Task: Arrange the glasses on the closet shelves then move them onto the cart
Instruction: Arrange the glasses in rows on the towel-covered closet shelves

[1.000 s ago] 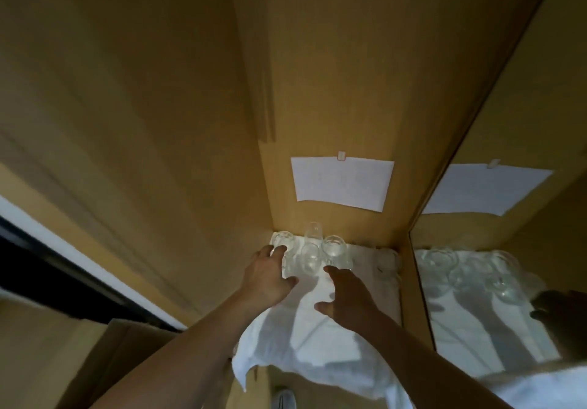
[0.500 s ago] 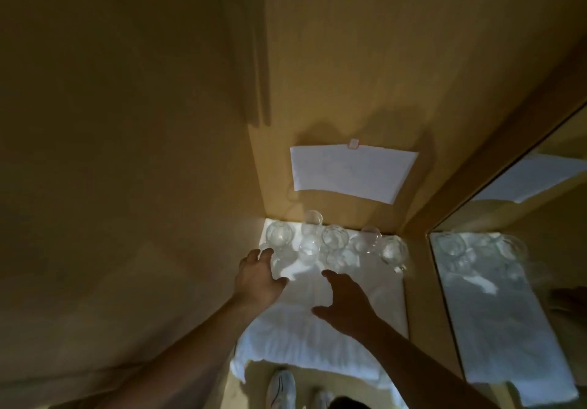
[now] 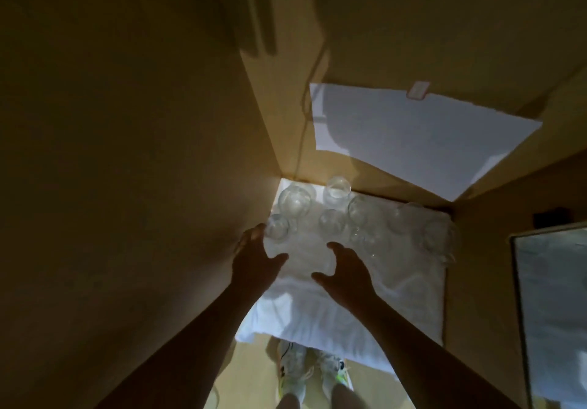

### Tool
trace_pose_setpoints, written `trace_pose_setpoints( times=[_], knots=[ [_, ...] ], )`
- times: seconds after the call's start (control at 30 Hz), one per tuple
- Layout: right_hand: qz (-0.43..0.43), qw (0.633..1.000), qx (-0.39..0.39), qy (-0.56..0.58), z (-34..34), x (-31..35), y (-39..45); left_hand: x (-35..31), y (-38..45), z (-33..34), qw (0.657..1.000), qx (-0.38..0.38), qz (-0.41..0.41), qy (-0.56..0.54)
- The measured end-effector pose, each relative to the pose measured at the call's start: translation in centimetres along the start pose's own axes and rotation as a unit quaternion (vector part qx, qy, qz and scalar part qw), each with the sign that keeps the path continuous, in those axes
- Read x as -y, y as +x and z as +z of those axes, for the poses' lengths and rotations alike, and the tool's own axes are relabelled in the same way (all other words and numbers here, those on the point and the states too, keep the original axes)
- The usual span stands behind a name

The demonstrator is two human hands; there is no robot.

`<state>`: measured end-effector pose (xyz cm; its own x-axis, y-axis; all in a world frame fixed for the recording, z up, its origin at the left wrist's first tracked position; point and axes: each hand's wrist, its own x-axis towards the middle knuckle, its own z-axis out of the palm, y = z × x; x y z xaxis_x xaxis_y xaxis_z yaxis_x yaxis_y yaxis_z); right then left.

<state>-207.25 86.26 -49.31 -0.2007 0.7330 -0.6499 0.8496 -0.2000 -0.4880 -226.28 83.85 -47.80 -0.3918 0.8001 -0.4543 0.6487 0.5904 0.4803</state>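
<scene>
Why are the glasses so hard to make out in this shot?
Head view: dim warm light leaves both forearms nearly silhouetted; the clear round glasses blend into the bright white cloth beneath them, edges soft, especially at right; a shadow crosses the white paper sheet; wide-angle bending skews the wooden closet walls.

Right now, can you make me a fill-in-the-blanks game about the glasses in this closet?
1. The glasses stand on a ____ cloth.
2. A sheet of ____ hangs on the back wall.
3. The left hand and right hand are holding ____.
4. The shoes show ____ the shelf edge.

Missing words: white; paper; nothing; below
</scene>
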Motion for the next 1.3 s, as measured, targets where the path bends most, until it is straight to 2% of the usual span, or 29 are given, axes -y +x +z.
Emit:
trace_pose_setpoints(
  times=[0.17, 0.33, 0.53, 0.67, 0.77, 0.87, 1.07, 1.2, 1.3],
  knots=[
    [0.011, 0.998, 0.031, 0.054, 3.1, -0.1, 4.6, 2.1, 2.8, 3.2, 1.0, -0.019, -0.004, -0.015],
    [0.041, 0.988, 0.028, 0.146, 5.9, 0.1, 9.6, 3.2, 5.8, 5.9, 0.997, -0.061, -0.005, -0.036],
    [0.058, 0.97, 0.035, 0.231, 9.0, -0.3, 14.4, 5.0, 7.1, 9.9, 0.995, -0.101, 0.005, -0.013],
    [0.089, 0.915, 0.072, 0.387, 10.2, -0.4, 16.6, 5.3, 7.9, 10.8, 0.991, -0.116, -0.002, -0.064],
    [0.112, 0.884, 0.071, 0.448, 10.0, -0.1, 17.6, 5.4, 8.7, 10.9, 0.981, -0.163, 0.008, -0.104],
    [0.106, 0.881, 0.076, 0.455, 10.4, 0.2, 17.5, 5.6, 8.7, 10.7, 0.977, -0.18, 0.004, -0.116],
    [0.131, 0.878, 0.082, 0.453, 10.1, -0.9, 16.7, 6.7, 6.3, 10.7, 0.978, -0.164, -0.045, -0.123],
    [0.13, 0.895, 0.104, 0.414, 10.2, -2.2, 14.8, 7.3, 4.0, 10.7, 0.98, -0.159, -0.061, -0.107],
    [0.126, 0.9, 0.088, 0.408, 10.4, -3.3, 13.0, 7.8, 2.0, 10.5, 0.981, -0.149, -0.069, -0.099]
  ],
)
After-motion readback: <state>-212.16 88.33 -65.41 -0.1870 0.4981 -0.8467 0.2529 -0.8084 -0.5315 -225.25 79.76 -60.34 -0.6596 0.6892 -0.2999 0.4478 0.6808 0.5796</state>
